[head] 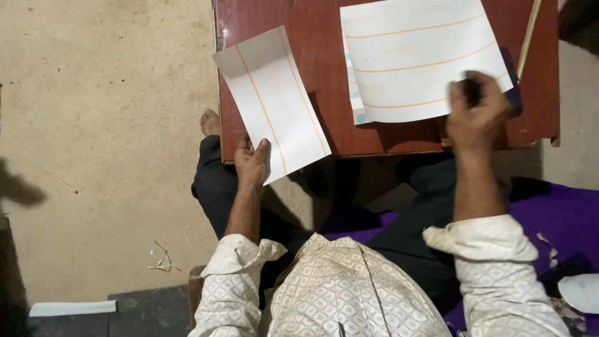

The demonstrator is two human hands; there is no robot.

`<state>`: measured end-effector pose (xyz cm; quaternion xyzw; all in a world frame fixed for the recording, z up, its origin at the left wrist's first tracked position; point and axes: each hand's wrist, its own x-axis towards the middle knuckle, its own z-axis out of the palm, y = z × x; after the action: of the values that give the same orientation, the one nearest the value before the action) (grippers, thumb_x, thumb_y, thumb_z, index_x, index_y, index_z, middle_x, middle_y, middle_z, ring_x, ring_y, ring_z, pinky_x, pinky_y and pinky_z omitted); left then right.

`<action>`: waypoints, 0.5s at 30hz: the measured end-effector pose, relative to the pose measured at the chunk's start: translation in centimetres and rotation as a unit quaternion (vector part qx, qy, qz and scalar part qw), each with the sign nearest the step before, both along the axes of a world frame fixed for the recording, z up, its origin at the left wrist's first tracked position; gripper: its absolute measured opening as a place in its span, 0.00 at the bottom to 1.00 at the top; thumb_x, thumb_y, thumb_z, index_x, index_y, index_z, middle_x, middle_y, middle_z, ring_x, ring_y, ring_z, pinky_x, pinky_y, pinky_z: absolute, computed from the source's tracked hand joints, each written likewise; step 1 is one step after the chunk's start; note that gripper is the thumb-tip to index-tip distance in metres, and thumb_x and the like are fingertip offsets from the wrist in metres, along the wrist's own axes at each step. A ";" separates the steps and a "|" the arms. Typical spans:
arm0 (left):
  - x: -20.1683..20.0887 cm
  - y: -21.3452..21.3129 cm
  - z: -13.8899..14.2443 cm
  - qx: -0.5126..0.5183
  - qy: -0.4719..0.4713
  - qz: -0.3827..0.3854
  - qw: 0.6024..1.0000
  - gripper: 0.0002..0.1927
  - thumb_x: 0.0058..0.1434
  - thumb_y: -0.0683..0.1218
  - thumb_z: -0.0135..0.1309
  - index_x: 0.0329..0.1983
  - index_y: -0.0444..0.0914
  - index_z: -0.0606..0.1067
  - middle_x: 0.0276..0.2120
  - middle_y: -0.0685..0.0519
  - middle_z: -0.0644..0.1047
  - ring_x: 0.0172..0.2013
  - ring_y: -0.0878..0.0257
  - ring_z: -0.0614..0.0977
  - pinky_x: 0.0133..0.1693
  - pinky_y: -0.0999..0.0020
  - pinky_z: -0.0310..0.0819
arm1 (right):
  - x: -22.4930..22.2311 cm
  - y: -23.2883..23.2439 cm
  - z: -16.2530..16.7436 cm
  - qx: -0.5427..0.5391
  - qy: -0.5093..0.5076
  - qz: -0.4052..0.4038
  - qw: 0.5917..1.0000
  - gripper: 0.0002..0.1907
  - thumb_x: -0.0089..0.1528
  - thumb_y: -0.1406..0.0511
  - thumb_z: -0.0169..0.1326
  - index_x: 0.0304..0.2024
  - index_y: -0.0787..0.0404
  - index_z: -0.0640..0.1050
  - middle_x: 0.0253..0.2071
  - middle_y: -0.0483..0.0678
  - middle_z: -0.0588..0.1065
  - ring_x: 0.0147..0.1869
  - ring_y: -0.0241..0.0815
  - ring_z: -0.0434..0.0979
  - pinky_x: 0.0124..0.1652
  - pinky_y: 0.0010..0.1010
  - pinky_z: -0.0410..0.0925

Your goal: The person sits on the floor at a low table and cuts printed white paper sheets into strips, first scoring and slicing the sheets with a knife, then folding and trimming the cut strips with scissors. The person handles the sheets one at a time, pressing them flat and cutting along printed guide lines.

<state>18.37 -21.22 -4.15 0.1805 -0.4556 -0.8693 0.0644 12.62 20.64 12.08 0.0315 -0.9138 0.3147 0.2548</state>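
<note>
Sheets: two, white with orange lines.
Left hand [252, 163]: grip pinches the sheet [274, 103] at its near corner.
Right hand [475, 112]: grip clenched on the second sheet [412, 56]; perhaps more paper beneath.
Surface [324, 75]: one, red-brown, under both.

Head view: looks steeply down from the person's head, close over lap and forearms.
Facing: toward the red-brown table [387, 134]; the floor [106, 143] fills the left.
</note>
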 end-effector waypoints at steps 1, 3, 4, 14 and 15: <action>-0.6 0.4 -0.2 0.026 0.010 0.007 1.000 0.28 0.66 0.32 0.52 0.69 0.28 0.61 0.53 0.45 0.79 0.50 0.60 0.82 0.53 0.66 0.78 | 0.7 -2.8 -0.5 -0.097 -0.083 0.026 0.991 0.13 0.70 0.67 0.62 0.54 0.68 0.79 0.43 0.53 0.80 0.45 0.40 0.81 0.46 0.31 0.76; -1.3 1.0 -0.4 0.048 0.017 0.005 0.999 0.33 0.65 0.31 0.52 0.72 0.30 0.56 0.53 0.44 0.78 0.49 0.60 0.82 0.52 0.66 0.78 | 0.5 -8.4 -2.0 -0.222 -0.297 0.072 0.926 0.22 0.66 0.61 0.60 0.59 0.66 0.76 0.39 0.50 0.81 0.38 0.36 0.80 0.37 0.26 0.75; -1.5 1.4 -0.4 0.045 0.014 -0.006 0.999 0.35 0.66 0.31 0.52 0.74 0.31 0.54 0.51 0.42 0.78 0.48 0.59 0.81 0.51 0.66 0.77 | 0.2 -11.1 -3.0 -0.308 -0.363 0.085 0.875 0.27 0.64 0.59 0.60 0.61 0.67 0.74 0.43 0.48 0.81 0.38 0.35 0.80 0.36 0.25 0.75; -1.1 0.9 2.7 -0.473 0.028 -0.002 0.880 0.54 0.54 0.41 0.67 0.80 0.42 0.50 0.70 0.36 0.65 0.68 0.43 0.69 0.65 0.47 0.68 | -3.7 -18.9 -10.2 -0.292 -0.462 0.083 0.833 0.32 0.56 0.72 0.62 0.64 0.72 0.72 0.49 0.56 0.79 0.49 0.43 0.80 0.46 0.30 0.75; -1.2 0.4 3.2 -0.540 0.023 -0.039 0.840 0.53 0.54 0.44 0.69 0.79 0.45 0.52 0.71 0.37 0.62 0.68 0.43 0.65 0.66 0.44 0.65 | -4.0 -18.6 -10.1 -0.285 -0.460 0.085 0.837 0.32 0.57 0.73 0.61 0.64 0.73 0.72 0.49 0.58 0.80 0.49 0.45 0.81 0.46 0.30 0.75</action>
<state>17.17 -20.83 -0.91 0.0790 -0.8580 -0.4913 0.1277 8.59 2.03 1.98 -0.1136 -0.7892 0.5600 -0.2250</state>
